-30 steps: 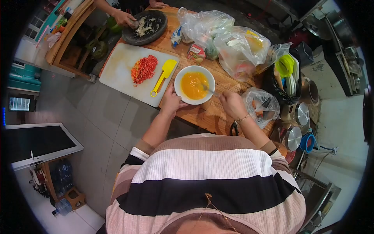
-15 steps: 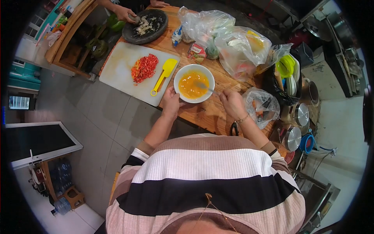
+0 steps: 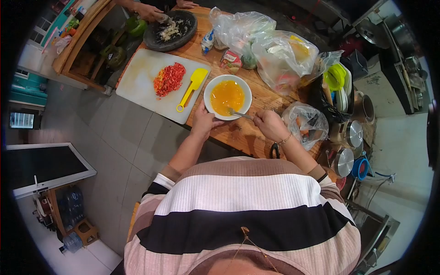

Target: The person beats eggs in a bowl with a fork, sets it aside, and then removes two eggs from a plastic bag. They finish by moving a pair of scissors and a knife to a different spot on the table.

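Note:
A white bowl (image 3: 207, 103) of beaten egg (image 3: 227, 95) stands near the front edge of the wooden table. My left hand (image 3: 205, 120) grips its near left rim, thumb and fingers around the side. Pinched in my right hand (image 3: 270, 123) is the handle of a metal fork (image 3: 242, 114), whose head dips partly into the egg at the near side of the bowl. Left of the bowl lies a white cutting board (image 3: 137, 91) carrying a pile of chopped red chilli (image 3: 169, 79) and a yellow spatula (image 3: 195, 85).
Another person's hand (image 3: 149, 13) works over a dark stone mortar (image 3: 158, 44) at the far left. Clear plastic bags (image 3: 279, 59) crowd the back right. A small plastic bag (image 3: 307, 121) and black-handled scissors (image 3: 274, 150) lie right of my right hand. Pots (image 3: 343, 160) stand beyond.
The fork has moved from the bowl's right middle to its near side and is no longer blurred. My right hand has shifted slightly. The other person's hand has moved slightly at the mortar.

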Motion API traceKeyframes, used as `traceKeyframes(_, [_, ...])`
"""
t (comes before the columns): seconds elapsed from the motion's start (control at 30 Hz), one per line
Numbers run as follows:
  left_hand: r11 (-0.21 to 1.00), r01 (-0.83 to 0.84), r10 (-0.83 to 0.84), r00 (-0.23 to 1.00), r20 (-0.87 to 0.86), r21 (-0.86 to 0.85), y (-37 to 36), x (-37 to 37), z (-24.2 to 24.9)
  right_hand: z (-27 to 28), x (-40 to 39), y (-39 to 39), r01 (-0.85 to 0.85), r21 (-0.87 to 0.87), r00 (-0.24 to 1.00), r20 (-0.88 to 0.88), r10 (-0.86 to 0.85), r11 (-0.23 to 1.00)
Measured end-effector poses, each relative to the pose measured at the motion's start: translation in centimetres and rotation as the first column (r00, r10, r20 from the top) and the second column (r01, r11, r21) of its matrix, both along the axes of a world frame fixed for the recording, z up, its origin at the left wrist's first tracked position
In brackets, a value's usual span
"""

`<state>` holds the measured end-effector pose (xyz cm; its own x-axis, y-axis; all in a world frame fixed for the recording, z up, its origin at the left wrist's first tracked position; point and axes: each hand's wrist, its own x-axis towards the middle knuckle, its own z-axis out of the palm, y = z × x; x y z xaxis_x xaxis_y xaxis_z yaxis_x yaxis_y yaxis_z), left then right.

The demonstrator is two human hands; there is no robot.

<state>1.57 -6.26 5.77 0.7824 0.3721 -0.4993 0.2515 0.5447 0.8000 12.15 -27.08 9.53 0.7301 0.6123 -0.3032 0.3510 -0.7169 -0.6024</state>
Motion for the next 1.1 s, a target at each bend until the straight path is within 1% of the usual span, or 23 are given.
traceKeyframes(0.03, [1.000, 0.010, -0.010, 1.000, -0.007, -0.001, 0.1, 0.1, 0.0, 0.2, -0.1, 0.0, -0.009, 0.035, 0.999, -0.032, 0.011, 0.999])
traceKeyframes(0.13, [1.000, 0.026, -0.026, 1.000, 0.006, 0.009, 0.3, 0.1, 0.0, 0.2, 0.2, 0.2, 0.204, 0.090, 0.971, 0.109, -0.214, 0.975])
traceKeyframes(0.23, [0.998, 0.047, -0.047, 0.999, -0.014, 0.042, 0.7, 0.3, -0.2, -0.5, 0.2, -0.4, 0.045, -0.024, 0.993, 0.113, -0.042, 0.999])
traceKeyframes(0.27, [0.997, 0.056, -0.054, 0.998, -0.028, 0.056, 0.8, 0.4, -0.3, -0.5, 0.0, -0.5, 0.039, -0.005, 0.996, 0.078, -0.038, 0.999])
traceKeyframes(0.33, [0.997, 0.069, -0.069, 0.998, -0.001, 0.030, 1.0, 0.5, -0.5, 0.4, -0.5, -0.2, 0.025, 0.033, 1.000, 0.008, -0.026, 0.999])
traceKeyframes(0.43, [0.997, 0.076, -0.076, 0.997, 0.016, 0.021, 1.2, 0.6, -1.1, 0.2, 0.0, -0.1, 0.189, 0.072, 0.971, 0.136, -0.198, 0.979])
traceKeyframes(0.53, [0.995, 0.097, -0.097, 0.995, 0.011, 0.022, 1.2, 0.8, -0.6, 0.5, -0.4, -0.3, 0.077, -0.068, 0.992, 0.109, -0.069, 0.995])
traceKeyframes(0.63, [0.993, 0.115, -0.115, 0.993, 0.006, 0.012, 1.3, 0.8, -0.4, 0.2, -0.5, -0.5, 0.030, 0.053, 0.999, -0.045, -0.028, 0.998])
traceKeyframes(0.73, [0.993, 0.116, -0.116, 0.993, -0.005, 0.006, 1.4, 0.7, -0.3, -0.5, -0.2, -0.3, 0.202, 0.075, 0.973, 0.098, -0.209, 0.977])
traceKeyframes(0.83, [0.993, 0.115, -0.115, 0.993, -0.010, -0.008, 1.2, 0.7, 0.1, -0.1, -0.6, -0.4, 0.025, -0.019, 0.999, 0.035, -0.024, 1.000])
traceKeyframes(0.93, [0.993, 0.111, -0.111, 0.994, -0.003, -0.030, 1.2, 0.7, 0.2, 1.0, -0.9, 0.1, 0.076, 0.032, 0.997, -0.032, -0.075, 0.997])
traceKeyframes(1.03, [0.995, 0.096, -0.096, 0.995, 0.019, -0.032, 1.3, 0.6, -0.7, 0.2, -0.4, 0.2, 0.222, 0.050, 0.967, 0.113, -0.227, 0.974])
traceKeyframes(1.1, [0.995, 0.092, -0.092, 0.996, 0.024, -0.032, 1.3, 0.7, -0.8, 0.2, -0.7, 0.0, 0.105, -0.016, 0.992, 0.078, -0.104, 0.994])
